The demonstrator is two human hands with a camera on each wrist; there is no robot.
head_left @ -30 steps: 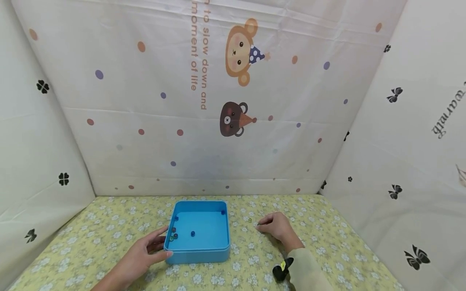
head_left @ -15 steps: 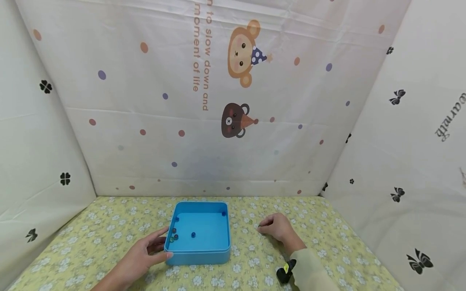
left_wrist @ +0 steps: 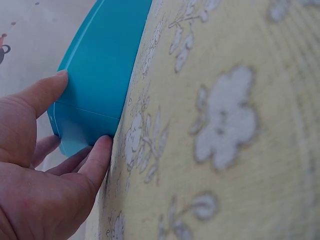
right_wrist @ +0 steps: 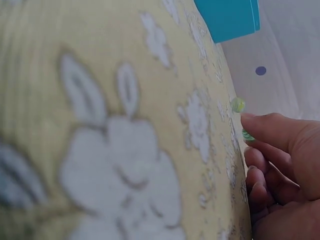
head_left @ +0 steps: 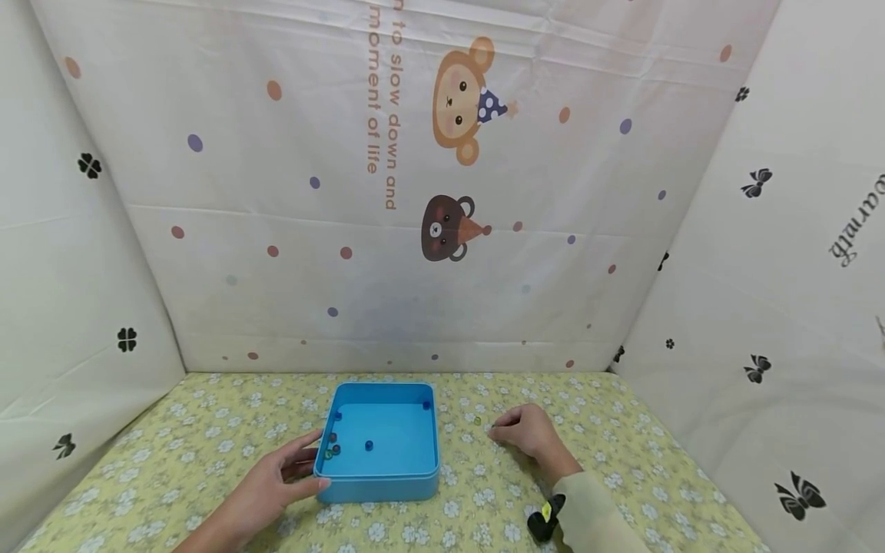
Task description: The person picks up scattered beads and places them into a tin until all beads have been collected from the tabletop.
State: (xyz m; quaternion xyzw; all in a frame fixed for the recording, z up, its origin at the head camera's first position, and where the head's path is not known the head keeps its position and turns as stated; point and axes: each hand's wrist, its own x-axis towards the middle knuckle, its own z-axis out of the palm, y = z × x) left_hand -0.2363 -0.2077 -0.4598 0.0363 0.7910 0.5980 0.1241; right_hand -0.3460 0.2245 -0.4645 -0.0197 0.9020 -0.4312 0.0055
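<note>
My left hand (head_left: 273, 480) holds the front left corner of a blue square box (head_left: 377, 488); in the left wrist view its thumb (left_wrist: 59, 82) presses near the rim and the other fingers touch the side wall. Several small marbles lie in the box, among them a dark blue marble (head_left: 369, 445) mid-floor and a green marble (head_left: 328, 455) by the left wall. Right of the box, my right hand (head_left: 531, 435) is low at the cloth. Between thumb and index finger it pinches a green marble (right_wrist: 247, 135). Just beyond lies a yellow-green marble (right_wrist: 238, 104).
A yellow floral cloth (head_left: 228, 445) covers the table. Behind it hangs a white printed curtain (head_left: 387, 307), with white sheets on both sides. A black strap item with a yellow mark (head_left: 545, 519) sits at my right sleeve (head_left: 596, 511).
The view shifts slightly. Both hands keep nearly the same place: the left at the box corner, the right low at the cloth near the loose marble.
</note>
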